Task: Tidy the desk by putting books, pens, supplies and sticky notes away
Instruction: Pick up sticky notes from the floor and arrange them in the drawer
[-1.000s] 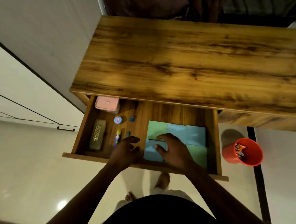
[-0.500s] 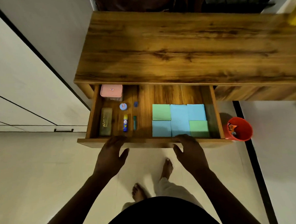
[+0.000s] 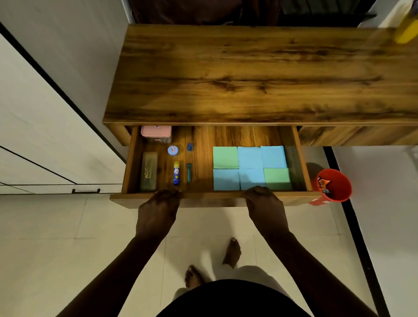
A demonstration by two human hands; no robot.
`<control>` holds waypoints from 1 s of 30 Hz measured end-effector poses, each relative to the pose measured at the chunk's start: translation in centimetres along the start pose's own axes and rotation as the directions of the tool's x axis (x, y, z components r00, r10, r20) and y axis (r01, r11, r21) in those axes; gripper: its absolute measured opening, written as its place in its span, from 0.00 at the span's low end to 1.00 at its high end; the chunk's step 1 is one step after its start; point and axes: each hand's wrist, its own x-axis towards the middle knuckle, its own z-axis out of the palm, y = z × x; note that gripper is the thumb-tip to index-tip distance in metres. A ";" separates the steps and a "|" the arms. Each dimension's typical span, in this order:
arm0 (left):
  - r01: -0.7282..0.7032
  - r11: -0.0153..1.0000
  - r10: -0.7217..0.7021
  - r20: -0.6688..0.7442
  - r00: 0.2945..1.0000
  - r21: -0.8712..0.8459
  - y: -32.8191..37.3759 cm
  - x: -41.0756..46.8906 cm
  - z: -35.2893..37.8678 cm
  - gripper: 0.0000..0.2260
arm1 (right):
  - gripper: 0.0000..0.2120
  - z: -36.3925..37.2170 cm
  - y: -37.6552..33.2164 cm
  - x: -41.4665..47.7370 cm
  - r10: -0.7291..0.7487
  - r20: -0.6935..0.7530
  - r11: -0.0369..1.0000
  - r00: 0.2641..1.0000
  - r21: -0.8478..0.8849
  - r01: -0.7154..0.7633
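Observation:
The desk drawer (image 3: 299, 153) stands pulled out under the wooden desk top (image 3: 247, 71). On its right side lie several green and blue sticky note pads (image 3: 250, 167) side by side. On its left side are an olive pencil case (image 3: 148, 171), a glue stick (image 3: 176, 172), a teal pen (image 3: 189, 172), a round blue tin (image 3: 173, 150), a small blue clip (image 3: 190, 146) and a pink box (image 3: 156, 133). My left hand (image 3: 157, 209) and my right hand (image 3: 266, 205) both grip the drawer's front edge, fingers curled over the rim.
A red bin (image 3: 337, 183) with wrappers stands on the floor right of the drawer. A yellow pen holder (image 3: 408, 30) sits at the desk's far right corner. White cabinet doors (image 3: 31, 119) line the left. My bare feet (image 3: 230, 254) are on the tiled floor below.
Both hands came out of the drawer, off the sticky notes and supplies, and took hold of the drawer's front edge. My view pulled back from the desk.

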 end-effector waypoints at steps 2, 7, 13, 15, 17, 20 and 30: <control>0.006 1.000 -0.006 0.006 1.000 0.009 0.0 1.1 -0.1 0.10 | 0.09 0.2 0.1 1.0 -0.015 -0.033 1.000 0.999 0.009 0.016; 0.026 1.000 -0.027 0.007 1.000 0.008 -0.2 4.4 -0.2 0.10 | 0.09 0.5 1.0 4.5 -0.057 -0.067 0.998 0.996 0.032 0.059; 0.047 0.998 -0.047 -0.015 0.999 0.035 0.3 8.9 -0.2 0.09 | 0.10 0.8 2.2 9.3 -0.112 -0.063 0.993 0.992 0.023 0.113; 0.081 0.996 -0.081 0.004 0.997 0.031 0.1 10.4 0.0 0.10 | 0.10 0.7 2.6 10.8 -0.130 -0.059 0.991 0.990 0.019 0.131; 0.132 0.991 -0.133 0.045 0.990 0.032 0.1 12.0 0.0 0.09 | 0.10 0.5 2.9 12.2 -0.146 -0.059 0.989 0.988 0.006 0.146; 0.201 0.979 -0.202 0.044 0.978 0.032 0.2 14.7 0.0 0.07 | 0.09 0.3 3.4 14.7 -0.168 -0.041 0.986 0.985 -0.013 0.167; 0.142 0.988 -0.149 0.121 0.981 0.065 -1.5 22.0 1.7 0.40 | 0.31 -0.5 5.0 21.8 -0.293 -0.108 0.956 0.950 -0.024 0.292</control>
